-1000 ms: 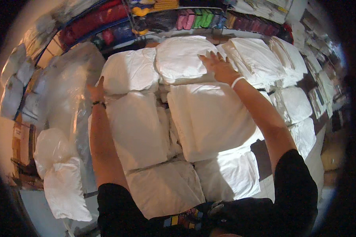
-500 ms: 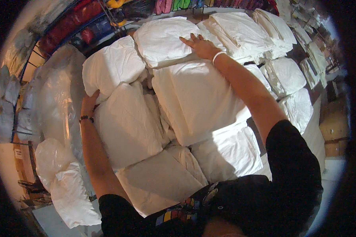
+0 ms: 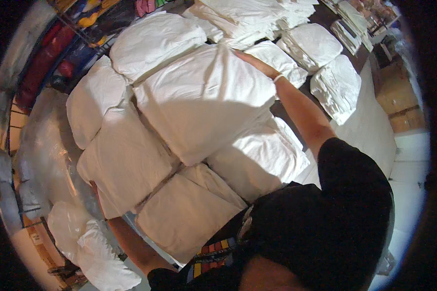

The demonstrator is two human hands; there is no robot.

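Note:
White folded cloth bundles lie packed side by side in front of me. My right hand (image 3: 256, 64) holds the far right edge of the large middle bundle (image 3: 194, 106). Its fingers curl behind that edge and are partly hidden, and creases run across the cloth near it. At the outer left side of the left bundle (image 3: 128, 155), my left hand (image 3: 95, 189) shows only as a sliver. The bundle covers its fingers. Nearer to me are a shaded bundle (image 3: 189, 213) and a brightly lit one (image 3: 257, 155).
More white bundles (image 3: 155, 41) lie beyond, with smaller ones (image 3: 337, 87) at the right. Clear plastic-wrapped packs (image 3: 53, 145) stand at the left. Cardboard boxes (image 3: 398, 89) are at the far right; a rack with dark red and blue packs (image 3: 46, 63) is at the back left.
My right hand has gone from the far bundle to the middle bundle's far right edge. My left hand has come nearer along the left side. The view has shifted, too.

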